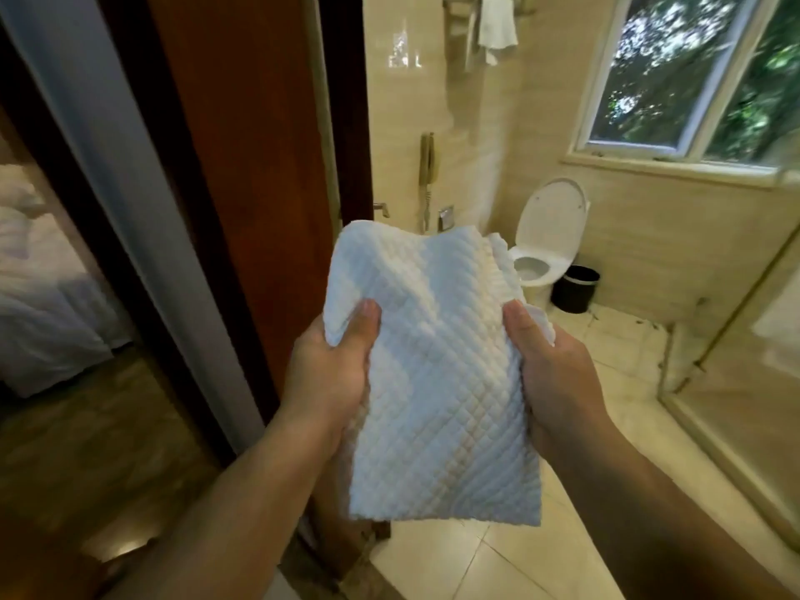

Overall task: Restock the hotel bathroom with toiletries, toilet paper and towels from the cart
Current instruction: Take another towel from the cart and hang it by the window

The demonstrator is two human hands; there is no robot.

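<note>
A folded white towel with a quilted diamond weave [433, 361] hangs in front of me at the bathroom doorway. My left hand [333, 374] grips its left edge, thumb on top of the cloth. My right hand [554, 374] grips its right edge the same way. The towel's lower end droops free below both hands. Another white towel [497, 26] hangs on a rack high on the far wall.
A dark wooden door [242, 166] stands open on my left. Ahead are a toilet [550, 236] with its lid up, a black bin [575, 288], a wall phone [426, 160] and a window [675, 75]. A glass shower screen [744, 374] lies right; a bed [39, 279] left.
</note>
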